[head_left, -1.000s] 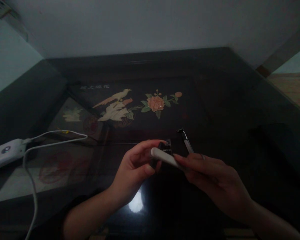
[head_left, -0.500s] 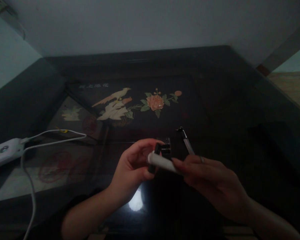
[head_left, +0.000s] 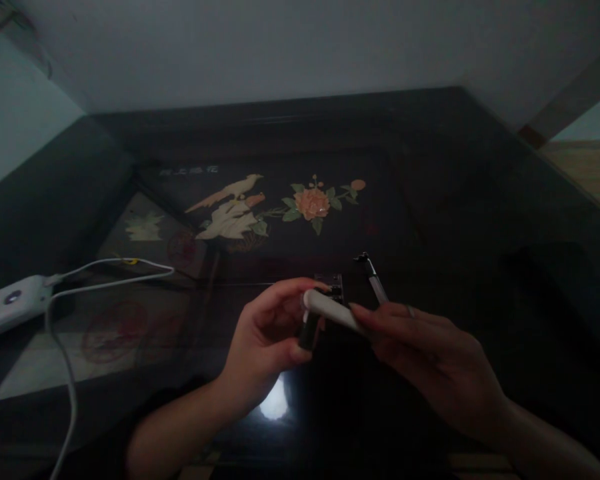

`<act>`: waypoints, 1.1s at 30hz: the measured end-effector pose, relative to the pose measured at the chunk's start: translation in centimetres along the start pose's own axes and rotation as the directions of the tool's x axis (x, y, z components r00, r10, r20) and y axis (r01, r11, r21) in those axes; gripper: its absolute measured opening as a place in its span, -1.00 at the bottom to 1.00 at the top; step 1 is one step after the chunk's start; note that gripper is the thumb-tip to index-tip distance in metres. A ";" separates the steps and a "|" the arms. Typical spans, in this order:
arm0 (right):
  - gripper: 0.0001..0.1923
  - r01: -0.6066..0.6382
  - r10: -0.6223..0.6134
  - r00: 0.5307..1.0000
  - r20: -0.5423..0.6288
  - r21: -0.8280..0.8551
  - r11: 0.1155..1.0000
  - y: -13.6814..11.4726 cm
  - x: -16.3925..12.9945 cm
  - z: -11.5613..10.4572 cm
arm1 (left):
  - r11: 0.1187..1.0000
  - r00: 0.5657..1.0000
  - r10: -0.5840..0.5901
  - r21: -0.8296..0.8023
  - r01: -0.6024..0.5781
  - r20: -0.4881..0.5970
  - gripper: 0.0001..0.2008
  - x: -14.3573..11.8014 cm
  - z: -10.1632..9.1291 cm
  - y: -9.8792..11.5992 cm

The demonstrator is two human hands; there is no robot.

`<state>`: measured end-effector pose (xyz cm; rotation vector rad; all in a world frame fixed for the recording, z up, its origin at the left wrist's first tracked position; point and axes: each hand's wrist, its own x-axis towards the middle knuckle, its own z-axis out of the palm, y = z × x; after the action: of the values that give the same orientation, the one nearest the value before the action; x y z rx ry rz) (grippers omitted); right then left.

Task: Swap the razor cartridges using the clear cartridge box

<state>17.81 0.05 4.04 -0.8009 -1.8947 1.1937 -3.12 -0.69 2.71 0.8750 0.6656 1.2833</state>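
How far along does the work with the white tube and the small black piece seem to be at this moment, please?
Done: loose parts, a thin clear refill and a small black block, lie on the dark table. In hand: the right hand holds the white tube; the left hand pinches a black piece at its end. Left: both table parts remain untouched.

A white tube point(head_left: 330, 311) and a small black piece point(head_left: 310, 331); glossy black tabletop point(head_left: 455, 200) inlaid with a pale cream bird point(head_left: 230, 210) and an orange flower point(head_left: 312, 203) with green leaves; far left, a white charger point(head_left: 7, 307) with white cable point(head_left: 70, 373)
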 end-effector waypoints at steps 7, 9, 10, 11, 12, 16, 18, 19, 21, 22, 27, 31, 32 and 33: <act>-0.47 0.046 -0.046 0.998 0.049 0.014 0.999 0.2 0.3 0.1 | 1.000 1.000 -0.010 0.027 0.010 -0.007 -0.60 -0.1 -0.1 0.0; -0.47 0.006 -0.007 1.000 -0.021 -0.038 0.999 0.2 0.4 0.1 | 1.000 1.000 -0.020 0.022 0.020 -0.016 -0.60 -0.1 -0.2 -0.1; -0.47 -0.001 0.000 0.999 -0.033 -0.045 0.999 0.2 0.5 0.1 | 1.000 1.000 -0.025 0.018 0.025 -0.018 -0.60 -0.1 -0.2 -0.1; -0.49 0.014 -0.015 1.000 -0.022 -0.034 0.999 0.1 0.5 0.1 | 0.999 0.999 -0.029 0.015 0.029 -0.016 -0.61 -0.2 -0.2 -0.1; -0.50 0.041 -0.041 0.999 0.007 -0.012 0.999 0.1 0.5 0.1 | 0.999 0.999 -0.033 0.016 0.033 -0.014 -0.61 -0.2 -0.3 -0.1; -0.51 0.085 -0.085 0.996 0.017 0.001 0.996 0.0 0.4 0.2 | 0.998 0.999 -0.051 0.019 0.051 -0.003 -0.63 -0.2 -0.4 -0.2; -0.49 0.030 -0.033 0.998 -0.053 -0.061 0.998 0.1 0.3 0.2 | 0.998 0.998 -0.062 0.005 0.062 -0.006 -0.62 -0.3 -0.4 -0.2; -0.48 0.013 -0.019 0.997 -0.072 -0.077 0.997 0.2 0.3 0.2 | 0.998 0.998 -0.062 0.001 0.062 -0.012 -0.63 -0.3 -0.4 -0.2; -0.47 0.038 -0.040 0.999 -0.037 -0.050 0.998 0.3 0.3 0.2 | 0.998 0.998 -0.059 0.010 0.059 -0.022 -0.65 -0.2 -0.3 -0.1; -0.47 0.069 -0.069 0.998 0.002 -0.015 0.997 0.3 0.3 0.2 | 0.998 0.998 -0.053 0.018 0.053 -0.021 -0.65 -0.2 -0.3 0.0; -0.46 0.073 -0.074 0.997 -0.017 -0.042 0.996 0.2 0.2 0.2 | 0.998 0.998 -0.049 0.025 0.050 -0.029 -0.63 -0.2 -0.3 0.1; -0.45 0.053 -0.060 0.996 -0.067 -0.090 0.995 0.2 0.1 0.3 | 0.998 0.997 -0.061 -0.006 0.061 -0.045 -0.63 -0.2 -0.3 0.1; -0.44 0.085 -0.087 0.996 -0.029 -0.060 0.995 0.2 0.1 0.3 | 0.998 0.997 -0.061 -0.008 0.061 -0.043 -0.62 -0.1 -0.3 0.1; -0.44 0.115 -0.115 0.993 0.009 -0.028 0.993 0.2 0.1 0.3 | 0.998 0.997 -0.060 -0.008 0.060 -0.043 -0.62 -0.1 -0.3 0.1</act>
<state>17.52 0.09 3.78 -0.6928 -1.9402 1.1026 -3.42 -0.73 2.67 0.8178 0.7157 1.2531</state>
